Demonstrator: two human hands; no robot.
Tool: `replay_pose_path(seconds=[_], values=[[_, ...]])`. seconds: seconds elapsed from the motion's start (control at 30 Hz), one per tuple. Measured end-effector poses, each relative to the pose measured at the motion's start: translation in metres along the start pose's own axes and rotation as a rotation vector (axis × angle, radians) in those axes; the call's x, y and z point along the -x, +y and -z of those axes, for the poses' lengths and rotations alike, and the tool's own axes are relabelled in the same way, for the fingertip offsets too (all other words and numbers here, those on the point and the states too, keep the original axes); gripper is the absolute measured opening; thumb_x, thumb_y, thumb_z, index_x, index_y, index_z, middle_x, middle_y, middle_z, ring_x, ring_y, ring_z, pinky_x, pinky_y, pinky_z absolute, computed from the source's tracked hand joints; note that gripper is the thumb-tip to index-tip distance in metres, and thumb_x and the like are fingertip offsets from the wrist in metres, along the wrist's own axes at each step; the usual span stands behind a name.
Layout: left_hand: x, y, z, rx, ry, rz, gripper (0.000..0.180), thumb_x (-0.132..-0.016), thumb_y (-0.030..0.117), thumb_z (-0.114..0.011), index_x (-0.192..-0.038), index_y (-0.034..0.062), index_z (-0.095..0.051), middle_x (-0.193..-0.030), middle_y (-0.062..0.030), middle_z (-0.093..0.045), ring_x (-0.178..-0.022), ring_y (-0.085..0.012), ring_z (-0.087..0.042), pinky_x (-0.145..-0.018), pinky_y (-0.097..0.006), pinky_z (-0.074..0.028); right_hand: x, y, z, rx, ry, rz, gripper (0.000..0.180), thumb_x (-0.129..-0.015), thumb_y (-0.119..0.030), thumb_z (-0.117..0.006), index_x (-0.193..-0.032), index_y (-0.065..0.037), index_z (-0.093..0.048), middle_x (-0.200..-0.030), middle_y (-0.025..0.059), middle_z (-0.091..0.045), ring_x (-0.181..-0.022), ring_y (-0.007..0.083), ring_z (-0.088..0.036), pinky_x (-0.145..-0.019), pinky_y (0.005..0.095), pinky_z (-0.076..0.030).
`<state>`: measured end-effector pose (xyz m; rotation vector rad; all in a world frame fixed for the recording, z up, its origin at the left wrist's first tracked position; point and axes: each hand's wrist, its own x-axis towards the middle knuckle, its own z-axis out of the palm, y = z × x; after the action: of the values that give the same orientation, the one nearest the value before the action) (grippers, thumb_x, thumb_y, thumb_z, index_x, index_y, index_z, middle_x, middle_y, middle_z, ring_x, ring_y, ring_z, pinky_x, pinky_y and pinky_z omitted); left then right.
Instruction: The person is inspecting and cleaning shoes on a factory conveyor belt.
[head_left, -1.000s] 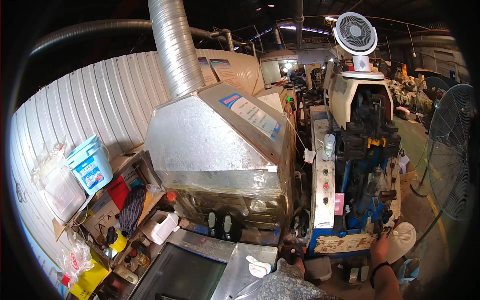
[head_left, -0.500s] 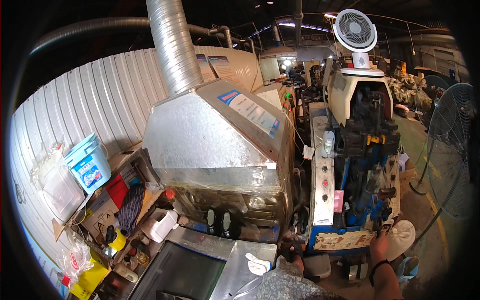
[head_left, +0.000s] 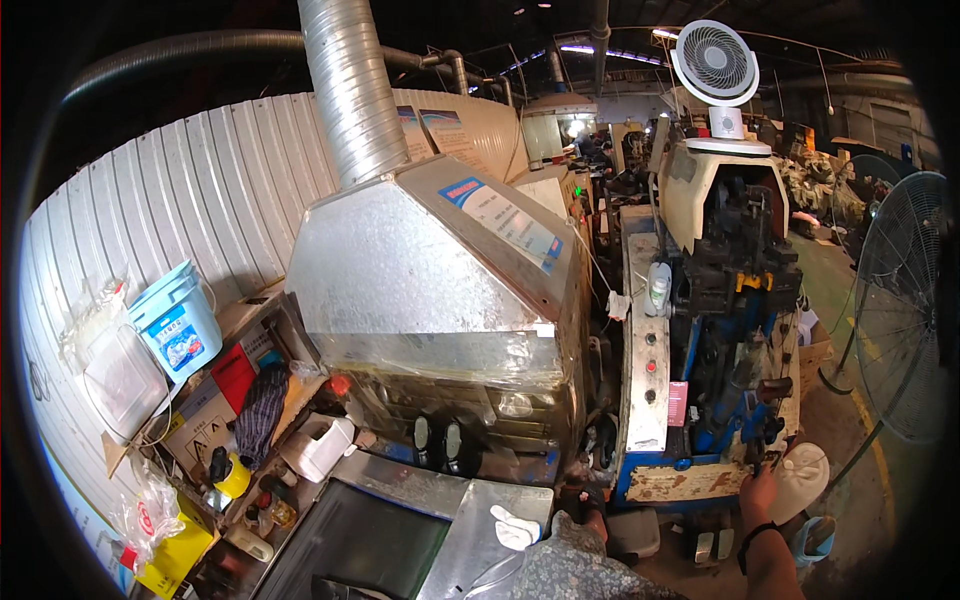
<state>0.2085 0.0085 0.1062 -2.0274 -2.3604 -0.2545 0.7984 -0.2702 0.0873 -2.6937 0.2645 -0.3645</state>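
At lower centre, the white cloth glove (head_left: 516, 528) near the silver metal table's (head_left: 475, 515) edge could fall if brushed. Lower right, the bare right hand (head_left: 758, 489) meets a small dark metal part (head_left: 757, 451) fronting the blue-and-black upright machine (head_left: 735, 375); whether its fingers grasp it, I cannot tell. Moving machinery could pinch them. Farther right, a sideways bump could tip the cream rounded container (head_left: 803, 477). The left hand is out of view.

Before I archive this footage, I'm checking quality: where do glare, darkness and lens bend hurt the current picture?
Head view: a background lamp flares white; head view: the metal duct carries bright highlights; head view: fisheye bending curves the corrugated wall, corners black; head view: the right hand is small, its grip hard to make out.
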Motion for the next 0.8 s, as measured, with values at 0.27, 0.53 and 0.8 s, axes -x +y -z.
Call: replay_pose_path(seconds=[0.27, 0.53, 0.8], values=[[-0.001, 0.004, 0.007, 0.027, -0.023, 0.003, 0.058, -0.087, 0.029, -0.048, -0.128, -0.0116, -0.05, -0.147, -0.027, -0.035, -0.136, -0.039, -0.034, -0.112, -0.048, -0.028, -0.006, 0.012, -0.014, -0.02, 0.027, 0.004, 0.029, -0.084, -0.012, -0.063, -0.108, 0.001, -0.056, -0.09, 0.0222, -0.064, -0.084, 0.0388, -0.065, -0.071, 0.048, -0.053], [0.0, 0.005, 0.011, 0.071, -0.029, 0.012, 0.059, -0.086, 0.027, -0.048, -0.129, -0.0131, -0.048, -0.146, -0.0284, -0.035, -0.135, -0.0407, -0.034, -0.112, -0.049, -0.027, -0.002, 0.002, -0.004, -0.032, -0.004, -0.025, 0.031, -0.084, -0.012, -0.061, -0.112, 0.0, -0.055, -0.091, 0.0229, -0.064, -0.084, 0.0403, -0.064, -0.072, 0.0484, -0.052], [0.0, 0.004, 0.009, 0.154, -0.048, 0.038, 0.065, -0.086, 0.026, -0.048, -0.135, -0.0141, -0.039, -0.147, -0.0295, -0.032, -0.136, -0.042, -0.032, -0.113, -0.049, -0.025, -0.002, 0.004, -0.006, -0.033, -0.011, -0.026, 0.03, -0.085, -0.014, -0.061, -0.111, -0.001, -0.053, -0.094, 0.0228, -0.064, -0.087, 0.0407, -0.064, -0.075, 0.0495, -0.051]])
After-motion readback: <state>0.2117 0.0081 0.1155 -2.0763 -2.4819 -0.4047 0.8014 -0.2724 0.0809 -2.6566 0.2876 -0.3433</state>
